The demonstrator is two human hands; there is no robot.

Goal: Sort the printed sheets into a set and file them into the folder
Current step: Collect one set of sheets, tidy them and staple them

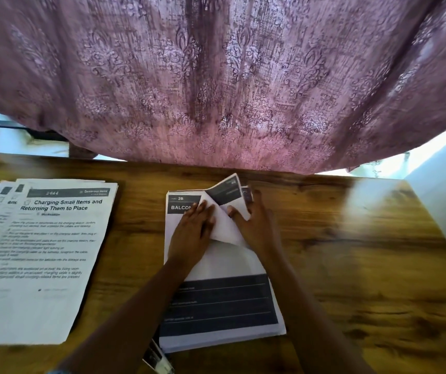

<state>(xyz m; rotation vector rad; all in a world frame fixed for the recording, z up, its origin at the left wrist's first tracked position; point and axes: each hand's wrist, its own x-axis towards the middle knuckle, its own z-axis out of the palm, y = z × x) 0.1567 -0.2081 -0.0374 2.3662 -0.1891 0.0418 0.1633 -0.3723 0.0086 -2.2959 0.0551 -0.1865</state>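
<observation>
You were early in the job, by my reading; the sorting was under way and no filing had begun. Two groups of printed sheets lay on the wooden table (364, 252); the left-hand pile (41, 265) sat fanned out well apart from the centre stack (216, 306), which lay directly in front of you; no folder showed anywhere in view.

Your left hand (193, 228) lay flat on the centre stack, fingers straight and pressing the paper down; your right hand (256, 222) pinched the far corner of the top sheet (224, 195), thumb in front and fingers behind, and had it curled up and back off the stack. I judged this to be leafing through to check pages; what remained was finishing the sort, squaring both groups into one set, and finding the folder to slip them into.

The top page of the left-hand pile read "Charging Small Items and Returning Them to Place", with "2644" and "Dexterous Hand" in its dark header bar; the body text was too blurred to read. The centre stack's header showed "2B" and "BALCON", the rest covered by your left hand; its lower dark panel held lines too small to make out. A patterned purple curtain (216, 76) hung behind the table.
</observation>
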